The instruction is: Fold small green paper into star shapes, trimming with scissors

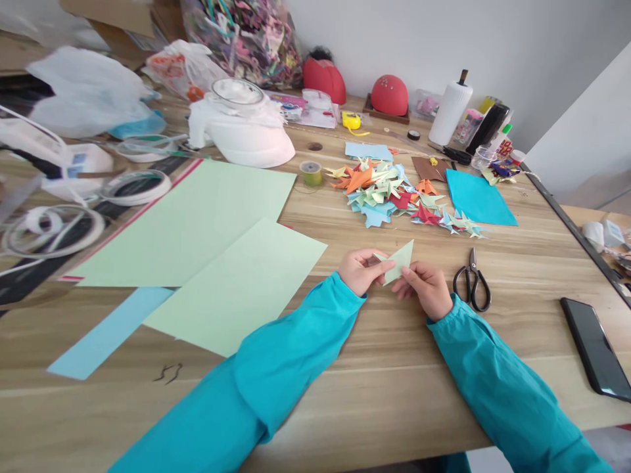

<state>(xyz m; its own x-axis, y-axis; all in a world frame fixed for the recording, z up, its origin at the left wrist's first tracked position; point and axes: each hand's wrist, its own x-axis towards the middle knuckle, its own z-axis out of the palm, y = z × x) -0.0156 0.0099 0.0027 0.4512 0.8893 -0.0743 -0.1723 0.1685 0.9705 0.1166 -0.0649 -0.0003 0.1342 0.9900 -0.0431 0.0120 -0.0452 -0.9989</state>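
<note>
"pinched between which fingers, that bit of paper?"

"left hand (362,270) has thumb and fingers closed on the folded pale green paper (403,257); right hand (426,287) nips its lower right edge, thumb on top."

"and where's it held?"

"over the table (384,387), between both hands, with a heap of folded paper shapes (377,190) at its twelve o'clock."

"what else is around?"

"scissors (473,279) between three and four, just beside the right hand. phone (596,348) at four, well apart. two big green sheets (241,289) at nine, overlapping. spool (311,173) between ten and eleven."
</note>
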